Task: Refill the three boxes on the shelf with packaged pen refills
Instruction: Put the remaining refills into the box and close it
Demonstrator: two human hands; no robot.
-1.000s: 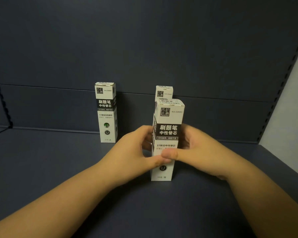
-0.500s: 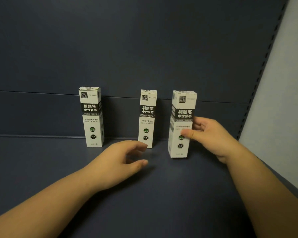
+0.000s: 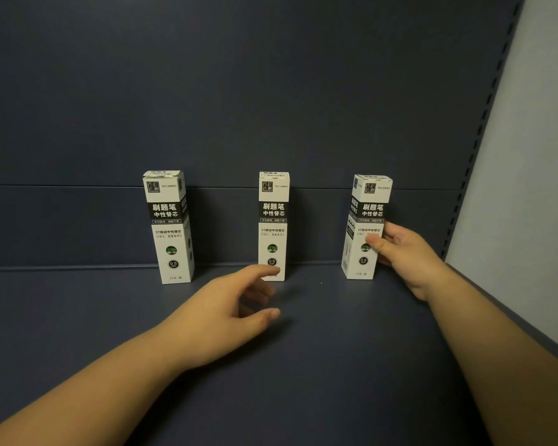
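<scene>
Three tall white-and-black refill boxes stand upright in a row at the back of the dark shelf [image 3: 303,349]: the left box [image 3: 169,226], the middle box [image 3: 273,225] and the right box [image 3: 368,226]. My right hand [image 3: 403,252] grips the right box from its right side, thumb across the front. The right box leans slightly to the right. My left hand [image 3: 236,307] hovers over the shelf just in front of the middle box, fingers loosely spread and holding nothing; its fingertip overlaps the box's lower edge.
The dark back panel [image 3: 271,107] rises right behind the boxes. A slotted upright [image 3: 484,123] and a pale wall [image 3: 535,156] close off the right side. The shelf's right edge [image 3: 529,329] runs diagonally beside my right forearm.
My right hand has carried the third box from the centre front to the right and back, level with the others. My left hand let go of it and drifted low.
</scene>
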